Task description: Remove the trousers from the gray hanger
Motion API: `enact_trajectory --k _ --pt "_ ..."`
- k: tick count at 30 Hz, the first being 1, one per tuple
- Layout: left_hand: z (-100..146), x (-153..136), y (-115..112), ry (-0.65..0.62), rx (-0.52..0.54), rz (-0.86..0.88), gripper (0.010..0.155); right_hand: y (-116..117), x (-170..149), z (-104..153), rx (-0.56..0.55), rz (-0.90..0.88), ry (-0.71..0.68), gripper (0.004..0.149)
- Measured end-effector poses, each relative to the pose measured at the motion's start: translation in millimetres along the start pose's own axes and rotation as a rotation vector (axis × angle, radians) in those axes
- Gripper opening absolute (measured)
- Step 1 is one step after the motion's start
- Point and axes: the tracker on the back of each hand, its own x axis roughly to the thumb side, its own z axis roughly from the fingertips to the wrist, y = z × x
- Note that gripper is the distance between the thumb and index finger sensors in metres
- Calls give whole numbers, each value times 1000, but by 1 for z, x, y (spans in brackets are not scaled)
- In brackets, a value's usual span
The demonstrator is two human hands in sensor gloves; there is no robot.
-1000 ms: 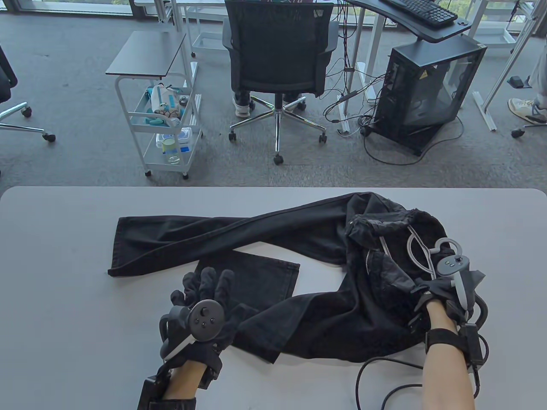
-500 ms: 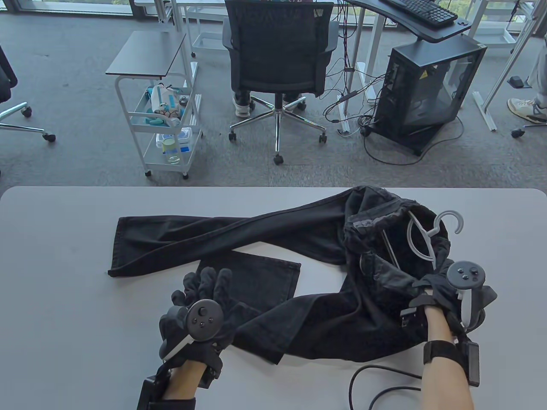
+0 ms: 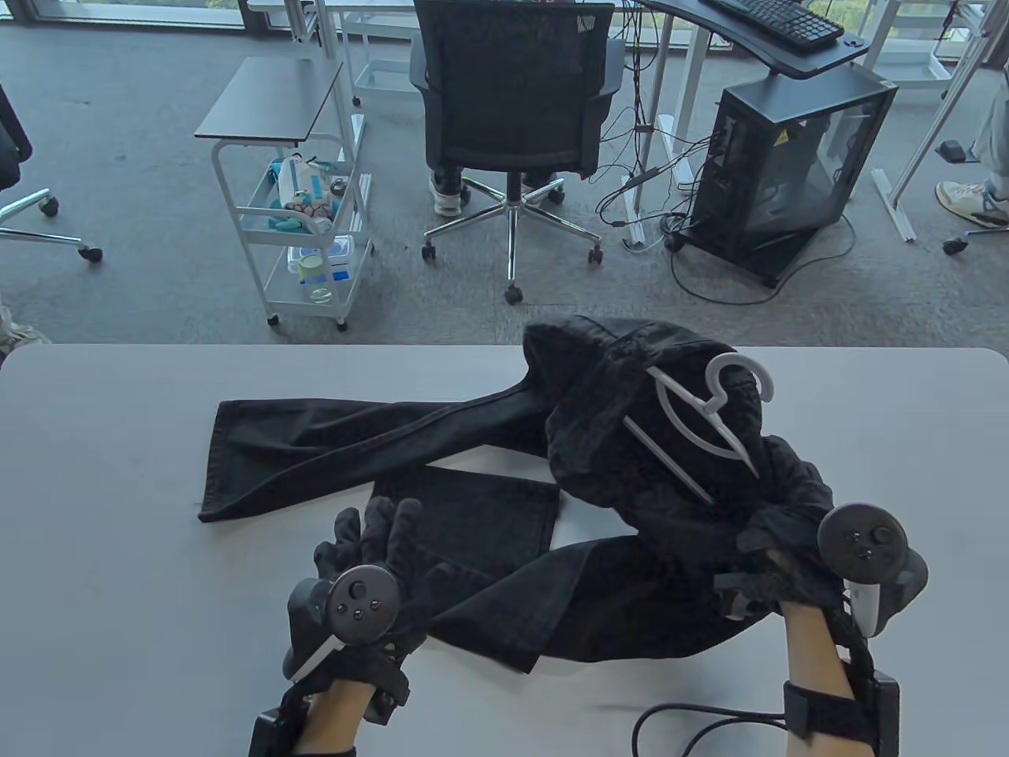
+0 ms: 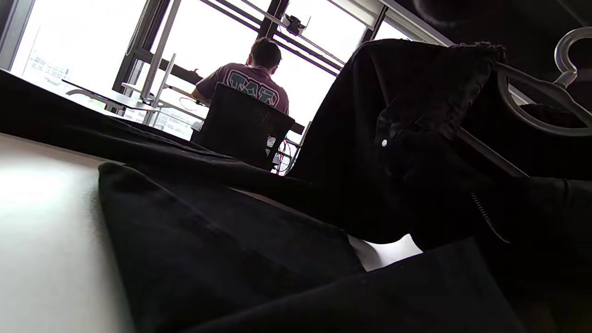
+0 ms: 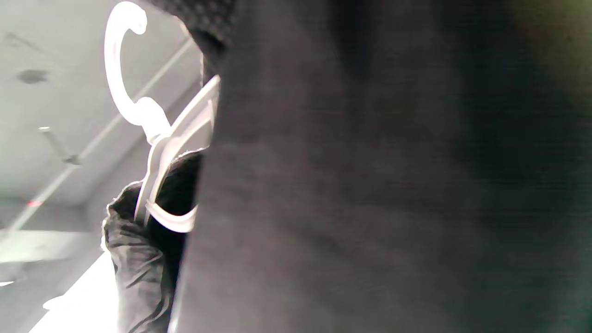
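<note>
Table view: the black trousers (image 3: 441, 441) lie across the grey table (image 3: 102, 505), with both legs extending toward the left side. The waist end is raised off the table at the right, bunched into a mound. The gray hanger (image 3: 694, 418) sits on top of this mound, with its hook (image 3: 741, 374) pointing up and away from the person and its thin bar running diagonally through the fabric.

The right hand (image 3: 796, 552) is at the near right of the mound. Its fingers are closed around a fold of the waist fabric, holding it up. Whether the fingers also touch the hanger cannot be determined.

The left hand (image 3: 378, 552) rests flat on the nearer trouser leg, with fingers extended and spread, pressing the cloth onto the table.

Left wrist view: the trouser leg (image 4: 222, 240) fills the foreground, and the raised waist (image 4: 416, 115) carries the hanger (image 4: 532, 111) at the right.

Right wrist view: dark fabric (image 5: 393, 185) covers most of the frame; the hanger hook (image 5: 120, 69) shows at the left. No fingers are visible here.
</note>
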Motion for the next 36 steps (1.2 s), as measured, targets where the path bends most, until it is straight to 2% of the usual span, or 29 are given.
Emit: enact_trajectory --k 4,6,11,18,22,26,30,32,34,36 --pt "5 5 9 -26 90 74 85 10 23 17 43 12 -94 60" --pt "6 11 12 -61 95 106 90 17 33 27 68 12 -135 60" --pt "12 27 15 -97 195 84 99 38 53 56 150 3 -235 60" --pt "8 31 9 -14 227 91 102 67 65 91 311 -55 -373 61" --pt "9 12 7 28 222 105 97 68 66 96 326 -78 -401 60" --pt "10 -8 10 53 233 201 90 64 61 94 317 -105 -427 59" --pt "9 -38 13 157 266 353 89 59 57 93 288 -127 -471 60" --pt "9 -56 10 193 259 517 92 59 59 94 270 -120 -487 59" --pt "10 -62 8 216 293 623 89 61 59 94 272 -100 -490 60" --pt "10 -66 9 257 304 598 83 61 56 92 268 -81 -477 60"
